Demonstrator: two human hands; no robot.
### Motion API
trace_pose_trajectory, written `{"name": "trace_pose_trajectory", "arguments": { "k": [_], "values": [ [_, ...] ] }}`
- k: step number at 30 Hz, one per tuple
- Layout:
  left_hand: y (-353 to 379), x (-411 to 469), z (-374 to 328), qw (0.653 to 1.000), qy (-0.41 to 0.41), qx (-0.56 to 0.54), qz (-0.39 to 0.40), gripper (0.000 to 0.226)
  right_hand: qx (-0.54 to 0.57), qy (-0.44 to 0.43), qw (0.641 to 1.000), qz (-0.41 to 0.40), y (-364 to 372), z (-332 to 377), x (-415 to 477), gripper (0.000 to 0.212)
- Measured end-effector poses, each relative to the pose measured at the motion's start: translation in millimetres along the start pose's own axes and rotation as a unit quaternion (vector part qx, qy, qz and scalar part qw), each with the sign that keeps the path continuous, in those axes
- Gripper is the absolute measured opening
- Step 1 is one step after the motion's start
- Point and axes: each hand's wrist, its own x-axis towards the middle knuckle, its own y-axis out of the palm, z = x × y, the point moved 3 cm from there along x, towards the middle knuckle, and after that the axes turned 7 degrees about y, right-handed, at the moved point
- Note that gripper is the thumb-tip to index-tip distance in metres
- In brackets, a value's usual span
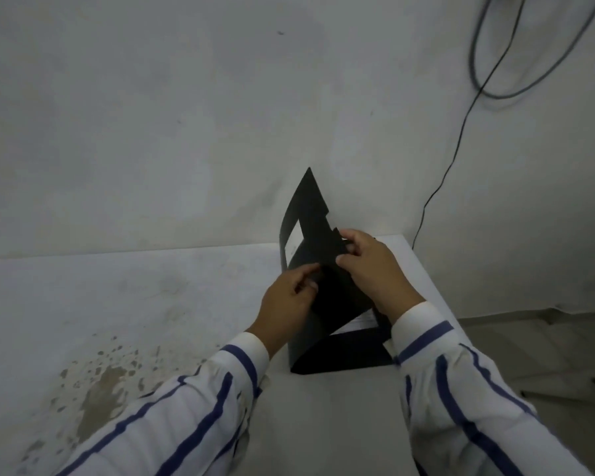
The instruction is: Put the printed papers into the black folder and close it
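Gripping the black folder (327,304) from both sides, the left hand (289,305) and right hand (375,271) pinch its raised flaps at the counter's (186,297) far right. White printed papers (359,321) peek out underneath, inside the folder. One flap stands upright against the wall (186,115). A cable (461,132) hangs at the far right.
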Motion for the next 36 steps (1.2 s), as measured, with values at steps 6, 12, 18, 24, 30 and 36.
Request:
{"name": "trace_pose_trajectory", "arguments": {
  "k": [6,12,18,24,30,36],
  "values": [
    [57.3,14.3,49.2,0.98,-0.144,0.127,0.042,0.06,-0.174,0.028,0.983,-0.046,-55.2,-68.7,14.2,0.044],
    [90.5,6.2,74.9,0.959,-0.184,0.206,0.068,0.075,-0.266,0.093,0.958,-0.053,-72.4,-138.2,20.9,0.028],
    [105.7,0.0,84.4,0.939,-0.176,0.286,0.071,0.076,-0.287,0.145,0.945,-0.059,-63.4,-183.4,21.9,0.022],
    [112.0,0.0,90.5,0.92,-0.173,0.342,0.08,0.075,-0.298,0.128,0.946,0.001,-47.4,-199.5,16.6,0.056],
    [109.8,0.7,85.4,0.914,-0.175,0.356,0.088,0.075,-0.277,0.119,0.954,-0.001,-49.5,-199.2,19.1,0.058],
    [95.1,-5.0,73.3,0.911,-0.168,0.362,0.101,0.073,-0.396,0.056,0.917,-0.007,-38.6,-187.8,15.5,0.052]
  ]
}}
